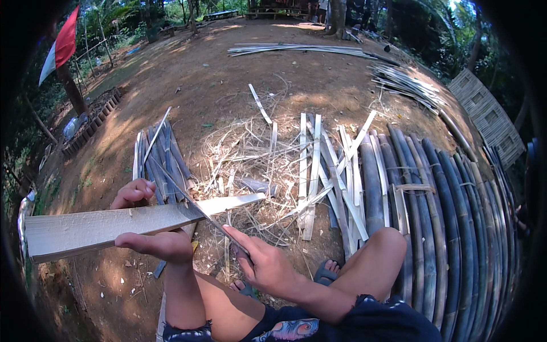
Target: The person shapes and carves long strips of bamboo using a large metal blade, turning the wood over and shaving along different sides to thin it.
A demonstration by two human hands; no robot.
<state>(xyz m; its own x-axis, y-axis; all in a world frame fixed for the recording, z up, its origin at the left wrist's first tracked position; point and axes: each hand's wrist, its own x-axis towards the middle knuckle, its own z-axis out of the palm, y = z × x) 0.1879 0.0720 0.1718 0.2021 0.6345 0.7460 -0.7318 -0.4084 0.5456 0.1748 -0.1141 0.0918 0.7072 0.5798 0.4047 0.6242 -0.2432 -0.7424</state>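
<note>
A long pale slat of wood or bamboo lies across my left hand. The thumb is on its near edge, the curled fingers come up past the far edge, and the palm is hidden beneath. My right hand is wrapped around the handle of a long, dark-bladed knife. Its blade slants over the slat, the tip pointing away and to the left. The blade appears to touch the slat's upper face. The slat's narrower end reaches right, past the blade.
Shavings and loose pale strips cover the ground ahead. Dark bamboo poles lie in a row at right, with a bundle of split bamboo at left. Farther off are more strips and a woven panel.
</note>
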